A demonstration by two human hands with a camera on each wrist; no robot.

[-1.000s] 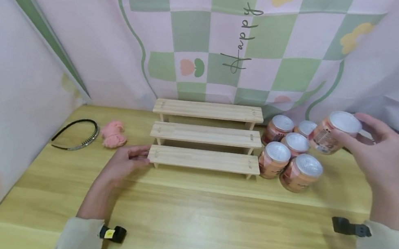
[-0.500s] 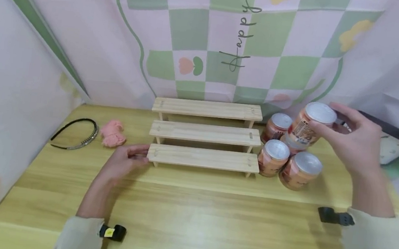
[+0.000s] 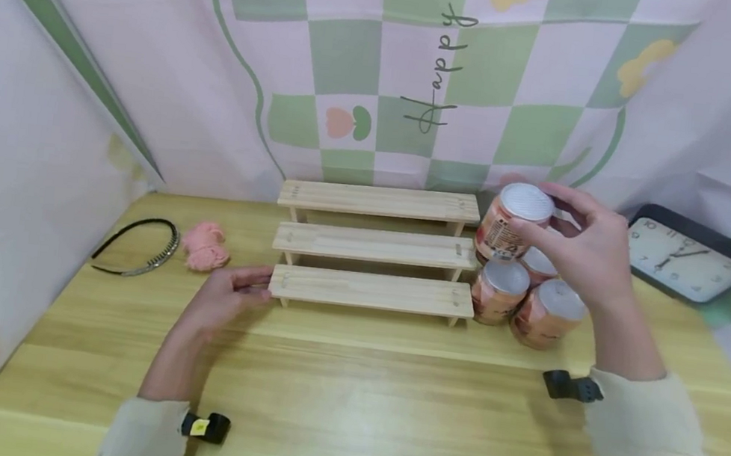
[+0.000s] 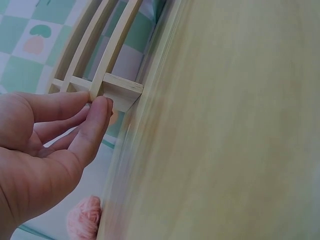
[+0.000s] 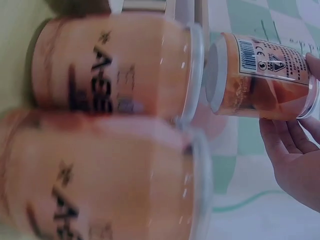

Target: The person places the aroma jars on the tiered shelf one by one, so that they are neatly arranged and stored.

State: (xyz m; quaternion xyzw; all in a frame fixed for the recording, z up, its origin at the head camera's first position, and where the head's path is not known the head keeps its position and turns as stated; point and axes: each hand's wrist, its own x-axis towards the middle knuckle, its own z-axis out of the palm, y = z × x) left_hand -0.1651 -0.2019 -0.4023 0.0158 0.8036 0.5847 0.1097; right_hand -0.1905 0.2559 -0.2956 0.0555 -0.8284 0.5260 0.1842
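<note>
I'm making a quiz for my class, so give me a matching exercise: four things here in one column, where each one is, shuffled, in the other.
Things
1. orange cylindrical can with a visible barcode
2. bundle of pink yarn
3. pale wooden three-step shelf
4. black-framed clock with a white face

Places (head view)
A. farthest left of the four
B. farthest right of the four
C. held in the right grip
D. pinched by the left grip

Pairs: 1-C, 2-A, 3-D, 4-B

From here, the held can (image 3: 509,226) blocks part of another can (image 3: 540,263) at half past four from it.
</note>
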